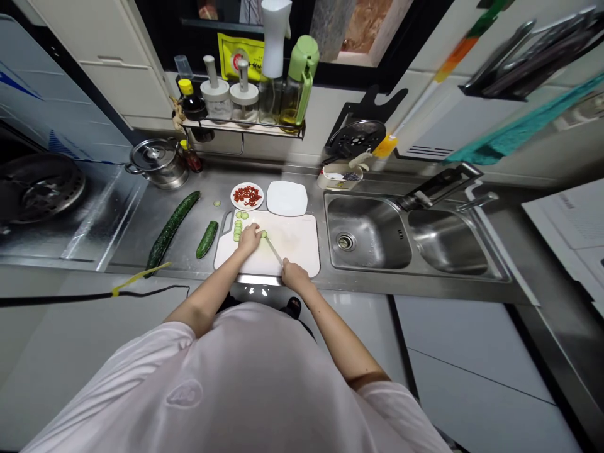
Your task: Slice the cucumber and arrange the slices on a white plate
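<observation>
On a white cutting board (302,242) my left hand (248,240) has its fingers curled down around a piece of cucumber (263,234), whose pale green cut face shows at the fingertips. My right hand (295,275) grips the handle of a knife (274,251); its blade points up and left, with the tip beside the cucumber piece. Several cucumber slices (237,230) lie in a row left of my left hand, with more slices (242,215) just above them. The handle is mostly hidden in my palm.
Left of the board lie a shorter cucumber (207,240) and a long cucumber (172,230). Behind it are a plate of chopped red pieces (247,196) and a white square plate (286,198). A lidded pot (159,162) stands at back left, a double sink (368,233) at right.
</observation>
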A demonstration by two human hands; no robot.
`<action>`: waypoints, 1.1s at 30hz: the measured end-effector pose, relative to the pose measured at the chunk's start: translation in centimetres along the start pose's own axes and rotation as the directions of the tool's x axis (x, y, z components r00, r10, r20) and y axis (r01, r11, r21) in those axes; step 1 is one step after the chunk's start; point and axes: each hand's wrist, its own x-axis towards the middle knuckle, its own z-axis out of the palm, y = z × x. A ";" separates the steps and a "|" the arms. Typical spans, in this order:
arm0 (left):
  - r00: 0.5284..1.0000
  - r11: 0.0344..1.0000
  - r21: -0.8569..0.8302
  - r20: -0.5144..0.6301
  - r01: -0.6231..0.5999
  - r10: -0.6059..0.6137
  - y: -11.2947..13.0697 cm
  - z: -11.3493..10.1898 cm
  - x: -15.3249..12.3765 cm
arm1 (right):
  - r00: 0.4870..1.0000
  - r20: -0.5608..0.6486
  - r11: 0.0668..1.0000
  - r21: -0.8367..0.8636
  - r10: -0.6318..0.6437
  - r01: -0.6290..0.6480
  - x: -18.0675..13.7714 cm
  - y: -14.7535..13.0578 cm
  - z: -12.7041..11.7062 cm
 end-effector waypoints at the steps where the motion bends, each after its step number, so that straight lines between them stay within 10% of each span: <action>1: 0.999 0.999 0.019 -0.006 -0.035 0.035 0.0 0.1 -0.4 | 1.000 -0.002 1.000 -0.002 0.001 -0.001 0.0 0.0 0.0; 18: 0.989 0.980 0.136 -0.011 -0.142 0.145 0.7 0.1 -2.1 | 0.970 -0.235 0.996 0.074 0.065 -0.048 -0.4 1.6 -0.3; 33: 0.996 0.994 0.070 -0.015 -0.084 0.085 1.5 -0.6 -1.8 | 0.985 -0.161 0.997 0.047 0.061 -0.054 -0.5 1.5 -1.2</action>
